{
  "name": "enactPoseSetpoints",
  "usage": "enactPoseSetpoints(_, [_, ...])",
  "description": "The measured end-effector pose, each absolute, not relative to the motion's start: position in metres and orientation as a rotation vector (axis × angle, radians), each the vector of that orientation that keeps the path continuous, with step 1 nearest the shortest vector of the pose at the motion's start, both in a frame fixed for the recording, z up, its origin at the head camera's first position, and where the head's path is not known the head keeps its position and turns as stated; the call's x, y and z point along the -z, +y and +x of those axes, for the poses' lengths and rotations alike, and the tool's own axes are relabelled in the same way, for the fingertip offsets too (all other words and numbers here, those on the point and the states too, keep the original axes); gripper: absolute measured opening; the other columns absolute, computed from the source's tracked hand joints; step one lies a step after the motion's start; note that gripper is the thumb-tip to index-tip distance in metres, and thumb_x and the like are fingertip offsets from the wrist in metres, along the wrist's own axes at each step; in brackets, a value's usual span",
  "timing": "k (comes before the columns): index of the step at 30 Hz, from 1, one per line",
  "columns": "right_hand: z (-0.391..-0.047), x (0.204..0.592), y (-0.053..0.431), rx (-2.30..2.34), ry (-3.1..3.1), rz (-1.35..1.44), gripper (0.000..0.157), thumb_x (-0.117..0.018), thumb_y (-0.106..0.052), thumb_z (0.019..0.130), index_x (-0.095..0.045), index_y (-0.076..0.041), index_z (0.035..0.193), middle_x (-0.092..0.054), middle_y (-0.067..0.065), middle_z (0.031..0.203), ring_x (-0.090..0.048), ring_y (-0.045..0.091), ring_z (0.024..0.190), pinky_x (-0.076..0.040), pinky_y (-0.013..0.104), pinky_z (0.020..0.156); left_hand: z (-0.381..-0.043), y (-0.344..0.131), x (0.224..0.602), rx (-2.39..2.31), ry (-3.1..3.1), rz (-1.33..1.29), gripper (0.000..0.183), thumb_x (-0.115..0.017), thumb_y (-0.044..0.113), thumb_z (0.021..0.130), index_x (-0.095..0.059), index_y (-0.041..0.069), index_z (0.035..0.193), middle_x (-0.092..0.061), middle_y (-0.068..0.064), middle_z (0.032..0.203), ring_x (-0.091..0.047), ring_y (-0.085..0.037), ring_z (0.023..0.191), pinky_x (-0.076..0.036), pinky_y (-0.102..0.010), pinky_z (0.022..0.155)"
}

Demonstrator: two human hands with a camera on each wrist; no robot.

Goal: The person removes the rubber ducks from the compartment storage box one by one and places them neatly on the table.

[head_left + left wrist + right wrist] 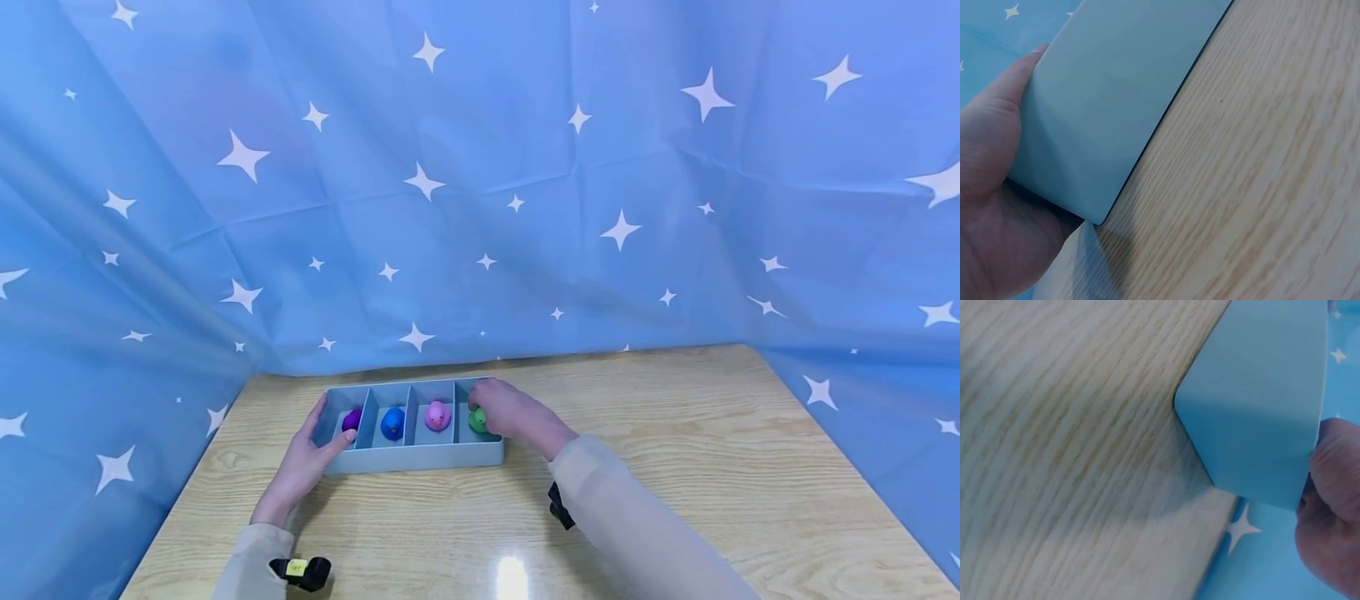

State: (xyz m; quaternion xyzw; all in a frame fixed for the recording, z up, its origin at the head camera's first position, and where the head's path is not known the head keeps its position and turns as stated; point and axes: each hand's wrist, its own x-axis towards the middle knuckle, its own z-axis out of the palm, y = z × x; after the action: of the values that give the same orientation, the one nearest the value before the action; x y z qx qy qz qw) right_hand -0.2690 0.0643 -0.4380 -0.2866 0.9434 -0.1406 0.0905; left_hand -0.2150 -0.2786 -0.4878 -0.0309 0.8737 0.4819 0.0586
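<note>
A blue-grey box (420, 457) with a row of compartments lies on the table. From left to right it holds a purple toy (352, 419), a blue rubber duck (392, 423), a pink rubber duck (437, 415) and a green rubber duck (477, 420). My left hand (306, 460) grips the box's left end, thumb over the front rim and fingers along the side. Over the right end, my right hand (513, 412) reaches into the last compartment, its curled fingers at the green duck. In the right wrist view the box wall hides those fingertips.
The wooden table (675, 467) extends to both sides and in front of the box. Behind it hangs a blue curtain (495, 183) with white stars, which also runs down the left and right sides. Small black devices (302, 572) sit at both wrists.
</note>
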Motion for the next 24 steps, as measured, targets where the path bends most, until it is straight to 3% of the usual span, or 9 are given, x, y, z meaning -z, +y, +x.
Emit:
enactPoseSetpoints(13, [-0.27, 0.446, 0.07, 0.712, 2.767, -0.891, 0.027, -0.078, 0.005, 0.086, -0.074, 0.0, 0.112, -0.069, 0.011, 0.115, -0.061, 0.029, 0.112, -0.051, 0.043, 0.1, -0.216, -0.279, 0.489, -1.454, 2.657, -0.091, 0.1, -0.066, 0.051, 0.098, 0.0, 0.02, 0.167, -0.002, -0.021, 0.17, -0.002, -0.045, 0.154, -0.011, -0.067, 0.12])
enactPoseSetpoints(24, [-0.276, 0.451, 0.074, 0.914, 2.751, -0.856, 0.03, -0.082, 0.0, 0.084, -0.075, -0.002, 0.113, -0.071, 0.008, 0.113, -0.062, 0.025, 0.107, -0.053, 0.042, 0.096, -0.217, -0.28, 0.489, -1.459, 2.652, -0.098, 0.099, -0.065, 0.052, 0.099, 0.001, 0.022, 0.167, -0.002, -0.019, 0.171, -0.001, -0.043, 0.155, -0.011, -0.066, 0.12])
